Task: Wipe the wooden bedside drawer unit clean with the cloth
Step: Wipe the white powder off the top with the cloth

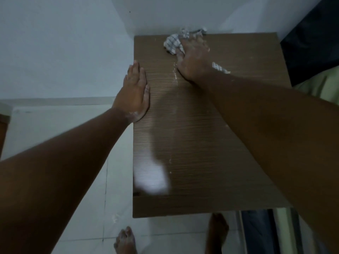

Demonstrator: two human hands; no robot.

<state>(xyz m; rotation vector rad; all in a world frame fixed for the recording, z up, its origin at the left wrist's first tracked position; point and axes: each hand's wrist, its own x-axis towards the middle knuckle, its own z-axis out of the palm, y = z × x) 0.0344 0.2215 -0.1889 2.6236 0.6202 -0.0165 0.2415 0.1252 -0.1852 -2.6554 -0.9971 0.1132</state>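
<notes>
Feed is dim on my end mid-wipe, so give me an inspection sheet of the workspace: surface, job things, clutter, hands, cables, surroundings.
Surface: wooden drawer unit top, brown grain, pale streaks and specks down the middle, bright glare patch near the front left.
Job's things: checked cloth, bunched near the back edge, one end showing beside the right wrist.
Clutter: nothing seen on the top besides the cloth.
Hands: left hand flat, fingers extended, on the left edge; right hand pressed on the cloth.
Cables: nothing seen.
Surroundings: white walls in a corner behind, pale tiled floor, bare feet below, a dark object and green fabric at right.
</notes>
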